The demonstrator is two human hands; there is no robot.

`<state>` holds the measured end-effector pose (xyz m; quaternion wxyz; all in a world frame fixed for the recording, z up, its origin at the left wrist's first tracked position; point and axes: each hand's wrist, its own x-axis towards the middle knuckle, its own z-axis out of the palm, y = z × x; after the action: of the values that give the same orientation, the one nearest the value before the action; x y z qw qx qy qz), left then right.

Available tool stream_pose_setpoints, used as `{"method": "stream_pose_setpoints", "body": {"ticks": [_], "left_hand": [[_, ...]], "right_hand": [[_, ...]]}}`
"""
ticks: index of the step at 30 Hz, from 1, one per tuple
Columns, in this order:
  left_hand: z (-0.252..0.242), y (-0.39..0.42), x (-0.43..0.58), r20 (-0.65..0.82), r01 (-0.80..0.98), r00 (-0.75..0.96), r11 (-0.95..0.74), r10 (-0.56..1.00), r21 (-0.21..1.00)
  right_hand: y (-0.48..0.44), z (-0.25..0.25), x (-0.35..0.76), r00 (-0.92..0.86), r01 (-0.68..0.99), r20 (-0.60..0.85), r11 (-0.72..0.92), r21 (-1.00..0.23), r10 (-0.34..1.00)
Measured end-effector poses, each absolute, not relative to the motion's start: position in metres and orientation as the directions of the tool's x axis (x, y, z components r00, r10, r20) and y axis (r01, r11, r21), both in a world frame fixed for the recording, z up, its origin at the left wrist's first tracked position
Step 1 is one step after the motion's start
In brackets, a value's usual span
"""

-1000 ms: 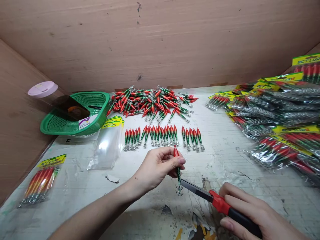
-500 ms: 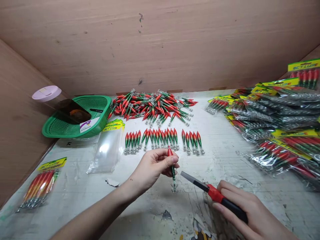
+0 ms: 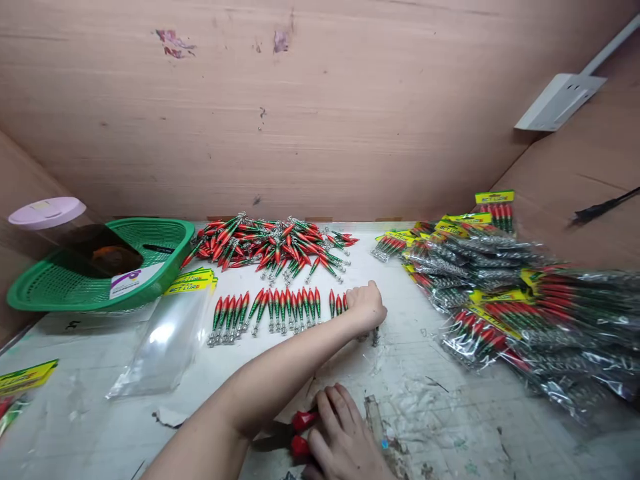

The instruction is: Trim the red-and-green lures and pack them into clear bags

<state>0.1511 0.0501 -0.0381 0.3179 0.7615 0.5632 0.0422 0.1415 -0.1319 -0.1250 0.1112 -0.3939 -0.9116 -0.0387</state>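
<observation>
My left hand (image 3: 367,308) is closed over the right end of a row of red-and-green squid jigs (image 3: 283,308). A hook end of a squid jig (image 3: 376,335) shows just below the fist; the rest is hidden by the hand. Lower down, my right hand (image 3: 345,433) lies over a tool with red-and-black handles (image 3: 303,421), fingers curled on it. Two red handle parts show beside the fingers, and its dark front end is partly behind my left forearm. I cannot tell its exact kind.
Loose squid jigs (image 3: 273,243) are heaped behind the row. A green basket (image 3: 185,257) holding a lidded cup (image 3: 50,212) stands left, beside clear bags (image 3: 160,347). Packed jigs (image 3: 480,267) pile up at right. A power socket (image 3: 557,103) is on the wall.
My left hand has carried the squid jig right and away from me to the row's end. My right hand has moved left with the tool, and the view has turned right.
</observation>
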Motion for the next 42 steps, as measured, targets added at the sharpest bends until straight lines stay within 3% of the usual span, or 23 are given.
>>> {"method": "stream_pose_setpoints", "body": {"ticks": [6,10,11,13,16,21,25,29,34,37,42], "left_hand": [[-0.049,0.054,0.132,-0.168,0.883,0.319,-0.228,0.933,0.410],[-0.043,0.079,0.099,-0.066,0.914,0.234,-0.197,0.970,0.356],[-0.041,0.088,0.090,-0.051,0.930,0.189,-0.162,0.981,0.331],[-0.039,0.105,0.073,-0.034,0.955,0.107,-0.093,0.994,0.282],[-0.041,0.123,0.062,-0.060,0.967,0.066,-0.049,0.996,0.251],[-0.045,0.131,0.068,-0.137,0.955,0.031,0.011,0.990,0.298],[-0.038,0.132,0.056,-0.184,0.905,0.002,0.077,0.983,0.419],[-0.027,0.129,0.026,-0.228,0.762,0.044,0.115,0.973,0.637],[-0.017,0.105,-0.004,-0.256,0.363,0.219,0.165,0.942,0.917],[-0.014,0.084,-0.013,-0.275,0.106,0.299,0.254,0.914,0.961],[-0.009,0.056,-0.016,-0.304,-0.158,0.369,0.381,0.878,0.911]], "right_hand": [[-0.135,-0.130,0.146,-0.623,0.747,0.411,0.662,0.062,0.665],[-0.113,-0.093,0.174,-0.562,0.742,0.501,0.669,-0.046,0.658],[-0.099,-0.080,0.184,-0.520,0.767,0.468,0.632,-0.112,0.715],[-0.060,-0.056,0.206,-0.302,0.901,0.349,0.385,-0.198,0.887],[0.015,-0.038,0.225,-0.168,0.954,0.286,0.228,-0.193,0.943],[0.115,-0.047,0.207,-0.120,0.976,0.168,0.147,-0.159,0.979],[0.144,-0.054,0.180,-0.138,0.979,0.090,0.149,-0.137,0.986],[0.148,-0.053,0.169,-0.129,0.987,0.035,0.132,-0.088,0.991],[0.131,-0.046,0.162,-0.161,0.987,0.052,0.162,-0.009,0.986],[0.118,-0.046,0.156,-0.186,0.982,0.064,0.184,0.036,0.981],[0.113,-0.050,0.152,-0.167,0.984,0.073,0.162,0.070,0.983]]}}
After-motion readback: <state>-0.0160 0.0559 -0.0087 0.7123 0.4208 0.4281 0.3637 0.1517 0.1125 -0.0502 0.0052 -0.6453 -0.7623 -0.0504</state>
